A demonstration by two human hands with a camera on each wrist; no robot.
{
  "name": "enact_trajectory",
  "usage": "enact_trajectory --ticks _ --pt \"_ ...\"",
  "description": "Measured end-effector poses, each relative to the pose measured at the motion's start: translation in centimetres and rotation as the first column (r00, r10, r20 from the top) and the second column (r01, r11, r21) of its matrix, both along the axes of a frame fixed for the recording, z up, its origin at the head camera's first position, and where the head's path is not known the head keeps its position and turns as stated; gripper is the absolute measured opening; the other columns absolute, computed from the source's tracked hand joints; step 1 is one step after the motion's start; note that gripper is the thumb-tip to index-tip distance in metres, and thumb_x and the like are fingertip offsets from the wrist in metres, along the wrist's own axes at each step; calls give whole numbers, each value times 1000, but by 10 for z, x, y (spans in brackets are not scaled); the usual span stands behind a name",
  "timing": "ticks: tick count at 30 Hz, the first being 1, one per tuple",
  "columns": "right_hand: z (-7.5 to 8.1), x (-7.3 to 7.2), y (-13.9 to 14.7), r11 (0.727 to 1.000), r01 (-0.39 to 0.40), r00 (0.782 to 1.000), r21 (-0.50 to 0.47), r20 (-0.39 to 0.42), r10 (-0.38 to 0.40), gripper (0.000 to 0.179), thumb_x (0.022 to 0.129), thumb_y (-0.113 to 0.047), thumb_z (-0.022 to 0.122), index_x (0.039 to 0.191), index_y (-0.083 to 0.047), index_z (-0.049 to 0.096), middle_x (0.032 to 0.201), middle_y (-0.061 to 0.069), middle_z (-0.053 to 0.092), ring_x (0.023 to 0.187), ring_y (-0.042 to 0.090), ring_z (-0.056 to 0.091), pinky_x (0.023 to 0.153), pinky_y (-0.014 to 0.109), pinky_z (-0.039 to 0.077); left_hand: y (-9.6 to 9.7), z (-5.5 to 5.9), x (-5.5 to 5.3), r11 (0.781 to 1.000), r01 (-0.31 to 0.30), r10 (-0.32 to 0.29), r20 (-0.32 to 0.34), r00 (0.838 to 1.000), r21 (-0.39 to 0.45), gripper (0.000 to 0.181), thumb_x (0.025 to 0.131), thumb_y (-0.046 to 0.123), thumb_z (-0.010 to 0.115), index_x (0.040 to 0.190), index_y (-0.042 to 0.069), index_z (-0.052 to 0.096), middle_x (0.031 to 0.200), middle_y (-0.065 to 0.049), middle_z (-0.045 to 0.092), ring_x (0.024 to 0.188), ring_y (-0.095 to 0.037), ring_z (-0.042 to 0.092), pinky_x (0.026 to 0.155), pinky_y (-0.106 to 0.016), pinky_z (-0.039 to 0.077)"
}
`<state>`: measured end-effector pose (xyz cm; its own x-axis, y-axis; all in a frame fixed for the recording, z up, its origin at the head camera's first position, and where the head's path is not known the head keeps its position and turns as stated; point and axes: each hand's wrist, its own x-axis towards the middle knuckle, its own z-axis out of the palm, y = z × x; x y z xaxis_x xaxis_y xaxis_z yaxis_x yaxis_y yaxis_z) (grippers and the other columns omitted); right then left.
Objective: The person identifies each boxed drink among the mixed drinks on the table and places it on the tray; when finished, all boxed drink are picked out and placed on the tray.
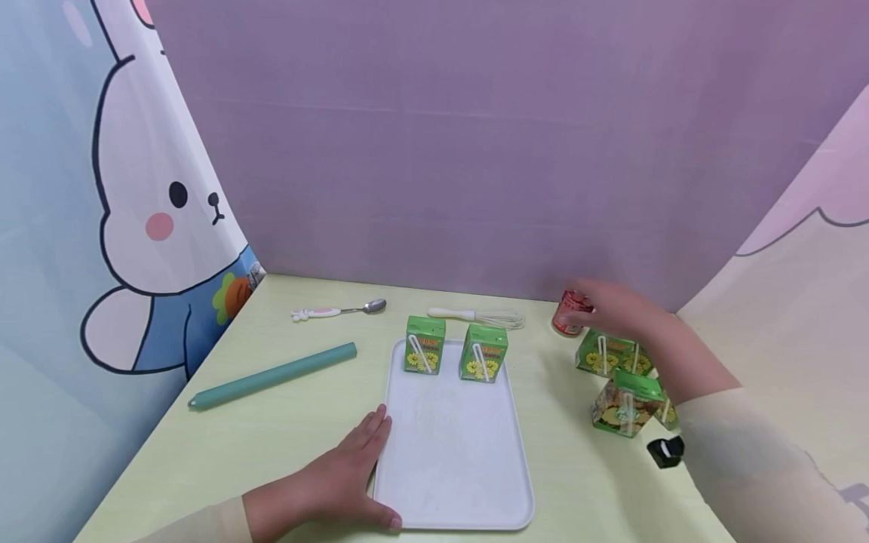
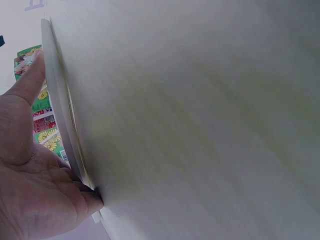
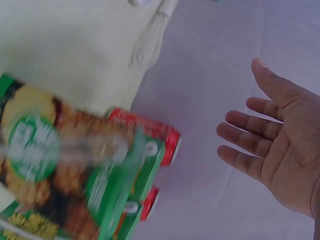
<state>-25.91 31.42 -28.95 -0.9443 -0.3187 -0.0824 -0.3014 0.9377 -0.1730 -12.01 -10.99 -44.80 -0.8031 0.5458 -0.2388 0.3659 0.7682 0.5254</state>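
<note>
My left hand (image 1: 342, 479) rests along the left edge of a white tray (image 1: 451, 445), fingers extended and thumb at its near corner. In the left wrist view, the hand lies against the tray's side wall (image 2: 60, 95). Two green juice boxes (image 1: 425, 345) with straws stand at the tray's far end. My right hand (image 1: 614, 308) hovers near a red can (image 1: 569, 314) at the back right, its fingers loosely spread in the right wrist view. Another red can (image 3: 149, 203) shows there, partly behind green boxes.
More juice boxes (image 1: 627, 403) cluster at the right, under my forearm. A small black object (image 1: 665, 451) appears beside my right sleeve. Behind the tray lie a whisk (image 1: 498, 319) and a spoon (image 1: 339, 310). A green rod (image 1: 271, 375) lies at left; a purple backdrop (image 1: 441, 151) borders the table.
</note>
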Motion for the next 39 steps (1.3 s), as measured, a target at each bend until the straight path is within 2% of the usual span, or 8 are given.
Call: enact_trajectory --ticks 4,9,11,17,22,27,32,39 --pt "1 17 20 1000 10 1000 -20 -10 -10 81 86 -64 60 140 -5 48 129 19 60 118 39 57 96 58 46 -1 -1 0 1000 1 -1 -5 1000 0 136 61 84 68 157 4 13 166 -11 1 152 -32 5 117 -57 24" --pt "-8 43 37 997 49 998 -52 40 -47 88 82 -73 56 140 -7 48 130 20 60 121 43 55 96 61 45 -1 -2 -1 1000 -16 16 9 1000 -10 137 59 85 67 158 7 12 166 -9 0 153 -31 4 117 -57 23" --pt "-14 51 43 997 47 998 -66 40 -44 91 82 -73 56 141 -4 47 131 20 60 123 44 54 98 62 44 -1 -2 -1 1000 -19 19 11 1000 -5 137 59 84 68 158 7 12 166 -9 0 153 -31 4 116 -57 24" --pt "-38 69 57 997 22 999 -79 24 -20 85 84 -63 65 140 -2 48 129 19 61 120 40 56 97 60 45 -1 -2 1 1000 -17 17 4 1000 11 137 60 83 69 158 5 12 166 -10 1 152 -32 5 116 -58 25" --pt "-60 76 61 998 47 994 -42 102 -42 80 82 -55 72 142 -6 48 134 20 58 122 43 54 95 61 46 -2 -1 1 1000 -12 12 -6 1000 13 136 61 82 69 157 4 13 166 -12 1 152 -33 5 116 -57 25" --pt "-74 77 64 998 45 991 -40 125 -39 70 84 -40 75 139 -6 50 135 20 57 123 45 53 95 61 46 -1 -4 0 1000 -15 15 17 1000 5 137 60 83 69 157 5 13 166 -10 1 152 -32 5 116 -57 25" --pt "-78 78 65 998 34 993 -50 117 -28 65 85 -33 76 138 -4 51 132 19 60 120 42 57 94 59 47 -1 -6 -1 1000 -17 17 24 1000 -4 137 59 84 68 158 7 13 166 -9 1 153 -31 5 116 -57 25" --pt "-72 80 59 1000 26 996 -8 90 -25 61 85 -35 76 134 -7 55 124 14 65 112 36 62 90 56 51 0 -5 0 1000 -12 12 7 1000 3 137 59 84 68 158 6 13 166 -9 1 152 -31 5 116 -57 25"
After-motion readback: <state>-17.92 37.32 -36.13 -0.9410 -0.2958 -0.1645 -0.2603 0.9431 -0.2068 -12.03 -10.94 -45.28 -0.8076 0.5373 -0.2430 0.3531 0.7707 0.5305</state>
